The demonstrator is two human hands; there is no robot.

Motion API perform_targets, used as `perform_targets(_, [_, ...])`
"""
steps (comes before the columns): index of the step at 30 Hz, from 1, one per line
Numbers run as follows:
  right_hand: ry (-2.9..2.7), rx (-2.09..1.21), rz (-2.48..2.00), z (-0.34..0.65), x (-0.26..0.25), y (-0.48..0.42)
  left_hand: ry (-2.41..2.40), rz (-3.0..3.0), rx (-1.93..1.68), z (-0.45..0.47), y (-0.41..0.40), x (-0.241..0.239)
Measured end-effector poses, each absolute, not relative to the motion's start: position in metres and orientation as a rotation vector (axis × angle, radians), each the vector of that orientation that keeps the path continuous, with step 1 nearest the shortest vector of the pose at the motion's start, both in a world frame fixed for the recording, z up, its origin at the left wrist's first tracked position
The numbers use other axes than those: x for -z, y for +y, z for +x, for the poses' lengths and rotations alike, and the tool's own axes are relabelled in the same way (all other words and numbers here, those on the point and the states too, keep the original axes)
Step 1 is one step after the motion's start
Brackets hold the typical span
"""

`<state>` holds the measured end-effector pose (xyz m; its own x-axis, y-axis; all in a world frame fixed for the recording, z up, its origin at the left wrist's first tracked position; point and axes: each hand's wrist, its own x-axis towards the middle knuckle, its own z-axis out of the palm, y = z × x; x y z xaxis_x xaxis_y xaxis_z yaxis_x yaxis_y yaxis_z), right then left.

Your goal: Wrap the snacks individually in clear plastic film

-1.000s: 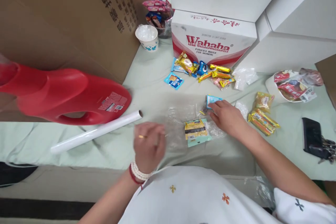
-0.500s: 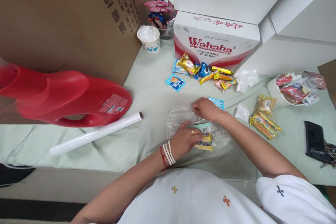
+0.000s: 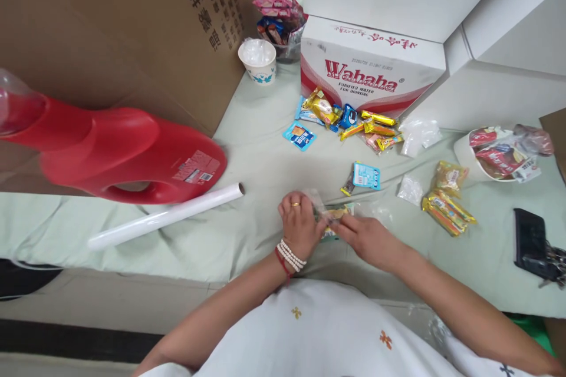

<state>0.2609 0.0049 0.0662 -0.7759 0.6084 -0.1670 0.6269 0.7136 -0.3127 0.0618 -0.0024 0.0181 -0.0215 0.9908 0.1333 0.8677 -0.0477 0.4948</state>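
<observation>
A clear plastic bag (image 3: 315, 199) lies over a small yellow-and-green snack packet (image 3: 339, 212) at the front of the table. My left hand (image 3: 300, 221) is closed on the bag's left part, its fingers curled over and the thumb toward the packet. From the right, my right hand (image 3: 374, 241) pinches the plastic at the packet's near side; its fingertips are partly hidden. Whether the packet is fully inside the bag I cannot tell. Just beyond my hands lie a light-blue snack packet (image 3: 367, 176) and a small dark packet (image 3: 347, 185) touching it.
Several snacks (image 3: 349, 118) lie before a Wahaba-style white-and-red carton (image 3: 371, 70). A red jug (image 3: 132, 153) and white roll (image 3: 168, 218) are left. At right are folded plastic bags (image 3: 410, 189), yellow packets (image 3: 448, 212), a filled tub (image 3: 469, 159), a phone (image 3: 528, 241) and keys. A paper cup (image 3: 259, 62) stands behind.
My right hand has drawn back toward me from the far side to the packet. My left hand has shifted off the packet onto the plastic. The light-blue packet is now uncovered.
</observation>
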Motion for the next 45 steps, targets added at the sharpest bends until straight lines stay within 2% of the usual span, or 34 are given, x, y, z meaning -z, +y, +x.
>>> perform_targets(2, [2.923, 0.639, 0.975, 0.261, -0.053, -0.01, 1.937, 1.94, -0.839, 0.055, -0.002, -0.011])
perform_targets(5, [2.927, 0.714, 1.006, 0.259, -0.044, -0.017, 1.637, 1.982, -1.0, 0.035, 0.001, -0.012])
perform_targets(9, [2.864, 0.776, 1.102, 0.257, -0.048, -0.014, 1.065, 2.159, -0.696, -0.006, -0.002, -0.029])
perform_targets(11, [2.836, 0.898, 1.161, 0.257, -0.048, -0.013, 0.991, 2.134, -0.527, -0.023, -0.01, -0.033])
perform_targets(14, [2.831, 1.09, 1.249, 0.259, -0.042, -0.015, 1.369, 1.949, -0.593, -0.033, -0.023, -0.029])
perform_targets(16, [2.846, 1.124, 1.284, 0.26, -0.037, -0.018, 1.734, 1.81, -0.741, -0.027, -0.025, -0.025])
perform_targets(18, [2.853, 1.111, 1.319, 0.261, -0.032, -0.021, 1.945, 1.77, -0.745, -0.016, -0.023, -0.025])
perform_targets(22, [2.825, 1.071, 1.355, 0.261, -0.032, -0.025, 1.818, 1.808, -0.506, 0.002, -0.021, -0.041])
perform_targets(29, [2.837, 1.028, 1.362, 0.252, -0.036, -0.029, 1.317, 1.174, -0.601, 0.036, -0.017, -0.059])
perform_targets(33, [2.985, 1.18, 1.42, 0.259, -0.033, -0.039, 1.373, 1.692, -0.561, 0.069, -0.008, -0.045])
perform_targets(35, [2.968, 1.231, 1.628, 0.268, -0.034, -0.042, 1.452, 2.0, -0.43, 0.078, -0.008, -0.041])
perform_targets(36, [2.904, 1.17, 1.856, 0.273, -0.035, -0.041, 1.487, 2.101, -0.357, 0.081, -0.009, -0.041])
perform_targets(38, [2.639, 0.84, 2.4, 0.283, -0.036, -0.036, 1.541, 2.229, -0.274, 0.083, -0.01, -0.043])
perform_targets(40, [2.342, 0.502, 2.684, 0.288, -0.035, -0.027, 1.623, 2.264, -0.298, 0.082, -0.009, -0.045])
perform_targets(42, [2.221, 0.496, 2.628, 0.287, -0.035, -0.018, 1.737, 2.213, -0.348, 0.078, -0.006, -0.045])
perform_targets(45, [2.231, 0.749, 2.432, 0.273, -0.042, -0.014, 1.782, 2.126, -0.314, 0.073, 0.0, -0.043])
